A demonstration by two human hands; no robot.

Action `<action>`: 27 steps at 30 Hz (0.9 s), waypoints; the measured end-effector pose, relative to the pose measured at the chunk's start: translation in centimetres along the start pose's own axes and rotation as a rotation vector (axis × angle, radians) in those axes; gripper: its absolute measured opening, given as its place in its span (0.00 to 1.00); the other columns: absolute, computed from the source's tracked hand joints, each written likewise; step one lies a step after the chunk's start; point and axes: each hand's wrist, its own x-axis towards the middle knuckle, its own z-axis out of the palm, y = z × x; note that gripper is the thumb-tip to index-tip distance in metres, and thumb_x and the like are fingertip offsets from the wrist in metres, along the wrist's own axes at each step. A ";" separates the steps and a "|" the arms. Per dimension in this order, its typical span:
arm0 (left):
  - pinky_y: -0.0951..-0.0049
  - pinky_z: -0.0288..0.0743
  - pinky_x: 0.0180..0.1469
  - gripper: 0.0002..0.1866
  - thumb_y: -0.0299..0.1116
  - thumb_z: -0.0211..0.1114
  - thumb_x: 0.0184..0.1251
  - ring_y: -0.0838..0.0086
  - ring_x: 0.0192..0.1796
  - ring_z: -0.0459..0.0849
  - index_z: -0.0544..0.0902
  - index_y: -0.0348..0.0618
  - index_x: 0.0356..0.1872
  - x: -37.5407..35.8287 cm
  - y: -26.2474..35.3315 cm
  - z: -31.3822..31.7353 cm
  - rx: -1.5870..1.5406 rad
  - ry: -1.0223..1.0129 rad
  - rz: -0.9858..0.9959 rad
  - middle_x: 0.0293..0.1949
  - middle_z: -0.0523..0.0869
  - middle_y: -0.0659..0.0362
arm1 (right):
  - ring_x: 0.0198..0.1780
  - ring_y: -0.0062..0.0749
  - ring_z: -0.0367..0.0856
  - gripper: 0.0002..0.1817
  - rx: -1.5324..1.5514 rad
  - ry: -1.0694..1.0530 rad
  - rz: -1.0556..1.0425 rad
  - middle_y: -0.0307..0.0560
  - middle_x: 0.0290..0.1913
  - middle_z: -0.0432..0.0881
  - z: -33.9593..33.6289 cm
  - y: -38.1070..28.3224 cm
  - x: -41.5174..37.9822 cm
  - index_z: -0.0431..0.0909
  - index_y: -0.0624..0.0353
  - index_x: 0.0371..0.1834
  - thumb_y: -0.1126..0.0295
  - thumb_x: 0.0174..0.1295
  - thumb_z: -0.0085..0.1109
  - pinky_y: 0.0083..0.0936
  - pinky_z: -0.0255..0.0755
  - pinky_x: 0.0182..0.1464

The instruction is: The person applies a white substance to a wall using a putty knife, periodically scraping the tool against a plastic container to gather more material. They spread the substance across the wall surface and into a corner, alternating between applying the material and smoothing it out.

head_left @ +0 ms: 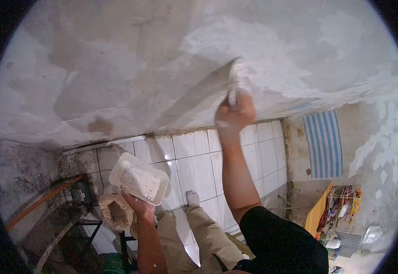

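My right hand (236,112) is closed round a putty knife (240,75), which is smeared white and blurred by motion. Its blade lies at the grey wall (162,59), beside patches of white paste. Lower down on the left, my left hand (137,203) holds a white rectangular tub (139,179) from below and at its edge. White paste (137,176) is heaped in the tub, and some is smeared on my fingers.
An open paper sack (115,211) stands below the tub, near a dark metal frame. White tiles (192,144) cover the floor. A blue-striped cloth (324,144) hangs at right, above a wooden shelf (318,208) with small goods. A green basket (113,264) is at the bottom.
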 end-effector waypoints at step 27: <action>0.48 0.62 0.64 0.34 0.58 0.47 0.64 0.55 0.63 0.68 0.62 0.49 0.65 0.0 -0.4 -0.1 0.154 0.008 0.089 0.63 0.68 0.55 | 0.31 0.52 0.75 0.14 0.283 -0.422 -0.134 0.52 0.27 0.76 0.8 -1.6 -9.0 0.74 0.59 0.29 0.80 0.33 0.56 0.39 0.69 0.32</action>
